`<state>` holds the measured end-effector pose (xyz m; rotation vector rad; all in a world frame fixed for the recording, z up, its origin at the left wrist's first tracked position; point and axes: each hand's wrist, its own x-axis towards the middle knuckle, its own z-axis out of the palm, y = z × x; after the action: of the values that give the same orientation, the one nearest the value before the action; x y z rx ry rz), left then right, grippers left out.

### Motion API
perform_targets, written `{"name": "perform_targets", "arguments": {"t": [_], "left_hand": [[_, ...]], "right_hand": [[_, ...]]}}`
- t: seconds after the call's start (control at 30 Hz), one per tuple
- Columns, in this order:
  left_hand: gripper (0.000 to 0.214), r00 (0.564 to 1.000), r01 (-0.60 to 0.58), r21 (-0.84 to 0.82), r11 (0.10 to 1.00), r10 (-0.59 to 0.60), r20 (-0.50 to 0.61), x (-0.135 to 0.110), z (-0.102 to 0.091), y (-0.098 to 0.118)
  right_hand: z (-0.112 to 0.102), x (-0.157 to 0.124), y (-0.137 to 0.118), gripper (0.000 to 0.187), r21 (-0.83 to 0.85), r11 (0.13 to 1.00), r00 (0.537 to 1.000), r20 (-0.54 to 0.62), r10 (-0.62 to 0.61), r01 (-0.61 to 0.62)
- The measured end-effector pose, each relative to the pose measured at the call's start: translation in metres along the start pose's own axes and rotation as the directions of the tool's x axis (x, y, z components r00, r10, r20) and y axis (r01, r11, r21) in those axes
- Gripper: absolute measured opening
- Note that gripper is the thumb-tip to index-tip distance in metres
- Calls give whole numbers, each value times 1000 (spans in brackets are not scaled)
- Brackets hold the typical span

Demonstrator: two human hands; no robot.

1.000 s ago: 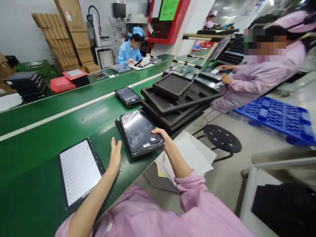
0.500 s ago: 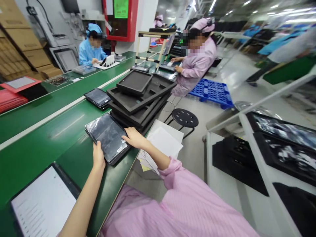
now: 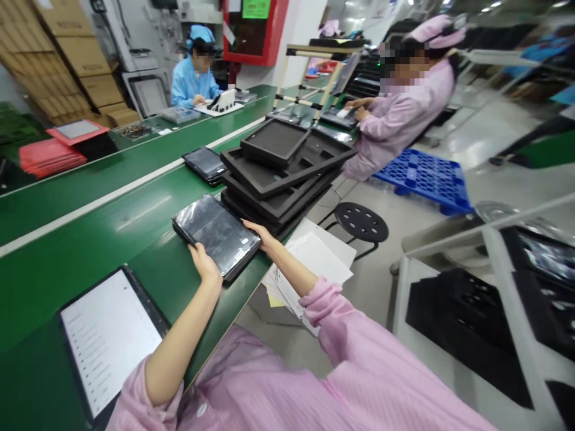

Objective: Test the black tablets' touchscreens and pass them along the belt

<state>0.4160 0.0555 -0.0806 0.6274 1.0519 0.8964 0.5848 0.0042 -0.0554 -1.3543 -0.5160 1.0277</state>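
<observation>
A stack of dark tablets, the top one glossy with wrapping film and a small white label, lies near the front edge of the green bench. My left hand grips its near left side, thumb along the edge and the other fingers mostly hidden. On the opposite side, my right hand holds the stack's right edge. To the left, a larger tablet with a lit white screen rests on the bench. Black foam trays are piled askew just beyond the stack.
Another small pile of tablets sits farther back. Papers and a black stool are beside the bench's right edge. Two co-workers, in blue and pink, sit along the line. A rack stands at right.
My right hand has slid from the top face to the right edge of the tablet stack. The tablets' edges look more aligned. The camera view has shifted left.
</observation>
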Motion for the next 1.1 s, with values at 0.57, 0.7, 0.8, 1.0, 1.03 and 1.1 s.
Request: {"name": "perform_targets", "arguments": {"t": [0.57, 0.7, 0.8, 1.0, 1.03, 1.1], "left_hand": [[57, 921, -361, 142, 922, 376, -97, 18, 7, -11], [58, 901, -414, 161, 896, 429, -66, 14, 2, -16], [63, 863, -492, 240, 837, 505, 10, -13, -7, -39], [69, 760, -650, 427, 629, 540, 362, -124, -21, -131], [71, 713, -698, 442, 564, 490, 501, -141, -21, -148], [74, 572, -801, 448, 397, 286, 769, -165, -19, -177]], "right_hand": [[-133, -131, 93, 27, -844, 521, 467, -412, -782, 127], [-172, -116, 102, 34, -994, 52, 824, 53, -564, 100], [-168, -92, 113, 43, -983, -53, 878, 182, -444, 176], [-177, -55, 125, 30, -950, -128, 887, 311, -342, 284], [-184, -53, 124, 27, -946, -115, 883, 326, -338, 305], [-199, -53, 120, 20, -941, -71, 876, 335, -346, 332]]}}
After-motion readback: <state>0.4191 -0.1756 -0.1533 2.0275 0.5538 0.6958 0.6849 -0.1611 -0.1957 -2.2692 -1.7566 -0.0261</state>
